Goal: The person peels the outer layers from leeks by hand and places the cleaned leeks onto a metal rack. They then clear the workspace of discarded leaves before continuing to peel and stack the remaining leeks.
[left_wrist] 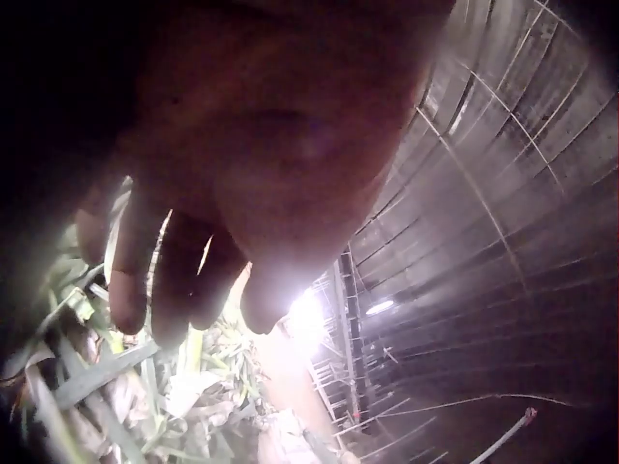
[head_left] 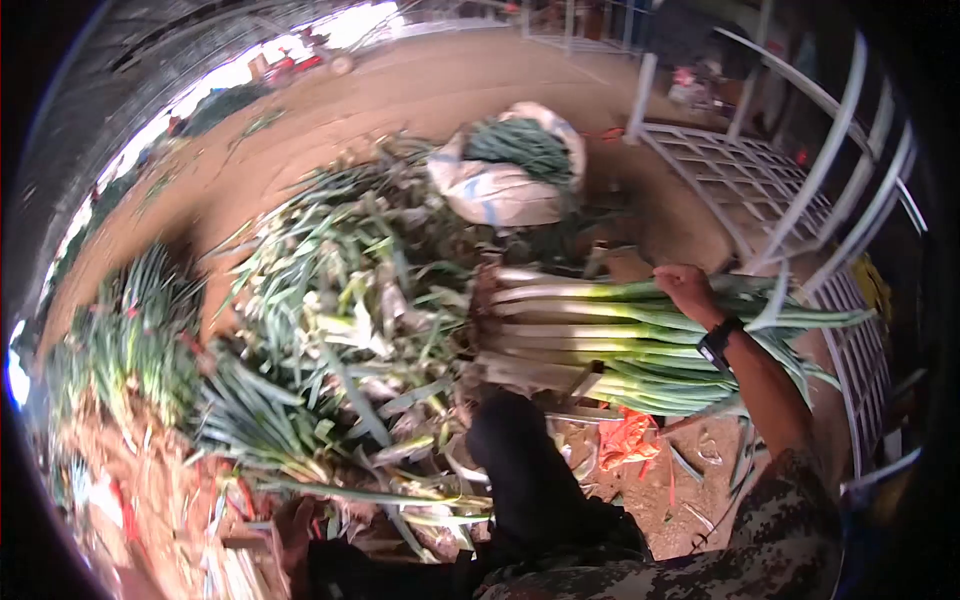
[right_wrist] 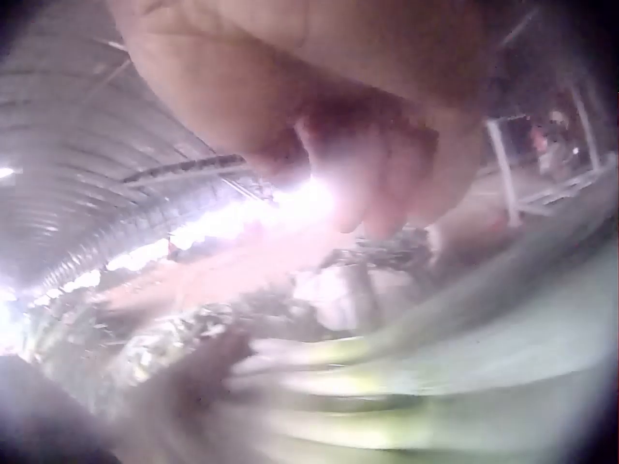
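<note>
A row of large green onions (head_left: 600, 335) lies crosswise in the head view, roots and white stalks to the left, leaves to the right. My right hand (head_left: 687, 292) is over the upper leaves, fingers curled. In the right wrist view, nothing shows inside the curled right hand (right_wrist: 358, 126), and blurred onion stalks (right_wrist: 348, 411) stretch below it. Low at the left of the head view, my left hand (head_left: 295, 530) is dark and partly cut by shadow. The left wrist view has the left hand (left_wrist: 222, 203) with fingers extended above loose leaves (left_wrist: 106, 377).
A heap of leaves and trimmings (head_left: 350, 260) spreads left of the row. Bundled green onions (head_left: 150, 340) stand farther left. Behind is a white sack (head_left: 500, 190) of greens. A metal frame (head_left: 740, 170) borders the right, and orange plastic (head_left: 627, 438) lies on the ground.
</note>
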### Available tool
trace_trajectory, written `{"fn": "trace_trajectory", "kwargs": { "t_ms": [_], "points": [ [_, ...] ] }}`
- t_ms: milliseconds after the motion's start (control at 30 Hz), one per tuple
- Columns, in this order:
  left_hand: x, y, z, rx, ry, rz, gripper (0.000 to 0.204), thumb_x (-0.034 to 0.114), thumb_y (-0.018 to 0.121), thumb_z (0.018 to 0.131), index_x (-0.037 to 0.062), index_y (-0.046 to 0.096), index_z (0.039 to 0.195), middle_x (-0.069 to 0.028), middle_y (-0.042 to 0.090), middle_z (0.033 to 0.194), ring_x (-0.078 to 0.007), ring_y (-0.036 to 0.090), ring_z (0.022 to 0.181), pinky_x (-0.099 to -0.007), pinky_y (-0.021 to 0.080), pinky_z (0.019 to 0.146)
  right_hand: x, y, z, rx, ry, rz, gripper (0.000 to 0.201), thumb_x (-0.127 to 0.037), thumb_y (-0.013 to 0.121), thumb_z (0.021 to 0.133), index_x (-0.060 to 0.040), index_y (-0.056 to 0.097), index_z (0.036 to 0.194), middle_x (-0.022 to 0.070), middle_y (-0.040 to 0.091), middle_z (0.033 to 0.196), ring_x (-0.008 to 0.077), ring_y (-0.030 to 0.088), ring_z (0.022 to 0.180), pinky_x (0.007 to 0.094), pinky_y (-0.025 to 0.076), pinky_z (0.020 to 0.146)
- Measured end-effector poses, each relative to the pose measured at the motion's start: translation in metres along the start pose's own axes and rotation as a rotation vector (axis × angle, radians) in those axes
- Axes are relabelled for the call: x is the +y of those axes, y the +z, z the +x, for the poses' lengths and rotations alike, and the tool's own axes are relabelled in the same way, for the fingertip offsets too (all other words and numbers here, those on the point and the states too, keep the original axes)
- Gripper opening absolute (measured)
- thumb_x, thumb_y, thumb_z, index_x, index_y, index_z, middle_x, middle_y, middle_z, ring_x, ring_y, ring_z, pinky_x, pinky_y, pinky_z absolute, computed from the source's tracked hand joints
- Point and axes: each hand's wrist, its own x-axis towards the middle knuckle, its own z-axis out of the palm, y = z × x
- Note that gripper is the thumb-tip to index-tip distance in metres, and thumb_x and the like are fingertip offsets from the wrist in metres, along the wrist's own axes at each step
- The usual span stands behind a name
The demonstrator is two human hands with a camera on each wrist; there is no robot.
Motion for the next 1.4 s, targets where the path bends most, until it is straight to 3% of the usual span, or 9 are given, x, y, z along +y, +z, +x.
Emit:
{"fn": "trace_trajectory", "kwargs": {
  "t_ms": [300, 467, 667, 733, 833, 1067, 1133, 1267, 1400],
  "points": [
    [0.067, -0.029, 0.001, 0.165, 0.403, 0.025, 0.039, 0.024, 0.065, 0.095, -0.0086, 0.065, 0.116, -0.0129, 0.071, 0.097, -0.0187, 0.068, 0.087, -0.0316, 0.052, 0.082, -0.338, 0.139, -0.016, -0.611, -0.109, 0.928, 0.031, -0.017, 0.057, 0.103, 0.0015, 0.062, 0.127, 0.0116, 0.072, 0.103, 0.0150, 0.068, 0.093, 0.0283, 0.055, 0.085],
    [0.066, -0.037, 0.034, 0.301, 0.305, -0.364, 0.041, 0.030, 0.067, 0.096, -0.0058, 0.066, 0.116, -0.0111, 0.072, 0.097, -0.0170, 0.069, 0.087, -0.0309, 0.053, 0.085, -0.438, 0.239, -0.028, -0.795, -0.046, 1.350, 0.031, -0.023, 0.062, 0.100, -0.0030, 0.065, 0.124, 0.0100, 0.074, 0.095, 0.0151, 0.071, 0.082, 0.0252, 0.056, 0.072],
    [-0.132, -0.023, 0.105, 0.550, -0.007, -0.490, 0.033, 0.032, 0.060, 0.095, 0.0020, 0.072, 0.098, -0.0099, 0.072, 0.082, -0.0186, 0.067, 0.072, -0.0339, 0.052, 0.066, -0.443, 0.311, -0.036, -0.916, 0.172, 1.246, 0.029, -0.023, 0.064, 0.098, -0.0018, 0.067, 0.118, 0.0080, 0.071, 0.090, 0.0157, 0.070, 0.077, 0.0266, 0.056, 0.071],
    [-0.210, -0.020, 0.116, 0.300, -0.137, 0.639, 0.033, 0.034, 0.057, 0.091, 0.0058, 0.073, 0.094, -0.0159, 0.071, 0.080, -0.0237, 0.069, 0.075, -0.0376, 0.053, 0.068, -0.434, 0.329, -0.037, -0.869, 0.403, 1.122, 0.026, -0.021, 0.063, 0.098, -0.0024, 0.068, 0.115, 0.0068, 0.071, 0.087, 0.0144, 0.068, 0.074, 0.0261, 0.055, 0.069],
    [-0.304, 0.024, 0.110, 0.589, -0.193, 0.390, 0.031, 0.032, 0.057, 0.086, 0.0080, 0.074, 0.094, -0.0193, 0.071, 0.084, -0.0305, 0.070, 0.081, -0.0414, 0.053, 0.074, -0.440, 0.331, -0.038, -0.963, 0.283, 1.237, 0.024, -0.021, 0.063, 0.098, -0.0030, 0.069, 0.114, 0.0062, 0.070, 0.087, 0.0117, 0.067, 0.074, 0.0242, 0.055, 0.067],
    [-0.348, 0.057, 0.152, 0.640, -0.398, -0.122, 0.034, 0.026, 0.055, 0.087, 0.0048, 0.074, 0.105, -0.0207, 0.073, 0.092, -0.0338, 0.072, 0.088, -0.0427, 0.054, 0.076, -0.457, 0.337, -0.041, -1.025, 0.313, 1.110, 0.025, -0.017, 0.062, 0.099, -0.0010, 0.068, 0.117, 0.0069, 0.070, 0.087, 0.0127, 0.068, 0.075, 0.0255, 0.056, 0.069],
    [-0.317, 0.061, 0.160, 0.651, -0.402, 0.127, 0.036, 0.027, 0.057, 0.087, 0.0070, 0.072, 0.114, -0.0211, 0.072, 0.093, -0.0320, 0.072, 0.084, -0.0417, 0.055, 0.074, -0.461, 0.338, -0.040, -1.035, 0.337, 1.121, 0.023, -0.013, 0.062, 0.098, 0.0010, 0.069, 0.114, 0.0078, 0.070, 0.085, 0.0142, 0.068, 0.075, 0.0267, 0.056, 0.069],
    [-0.282, 0.059, 0.179, 0.455, -0.581, -0.285, 0.048, 0.041, 0.073, 0.086, 0.0007, 0.072, 0.111, -0.0097, 0.074, 0.092, -0.0192, 0.070, 0.079, -0.0324, 0.054, 0.067, -0.466, 0.342, -0.044, -0.991, 0.371, 1.076, 0.021, -0.015, 0.064, 0.094, 0.0006, 0.070, 0.108, 0.0082, 0.069, 0.078, 0.0143, 0.065, 0.067, 0.0273, 0.053, 0.064],
    [-0.240, 0.044, 0.181, 0.216, -0.394, -0.577, 0.042, 0.043, 0.077, 0.085, 0.0031, 0.073, 0.096, -0.0006, 0.065, 0.076, -0.0089, 0.056, 0.062, -0.0270, 0.043, 0.053, -0.460, 0.343, -0.047, -1.068, 0.332, 1.101, 0.023, -0.016, 0.065, 0.097, 0.0011, 0.070, 0.112, 0.0081, 0.070, 0.082, 0.0138, 0.067, 0.071, 0.0274, 0.056, 0.069]
  ]
}}
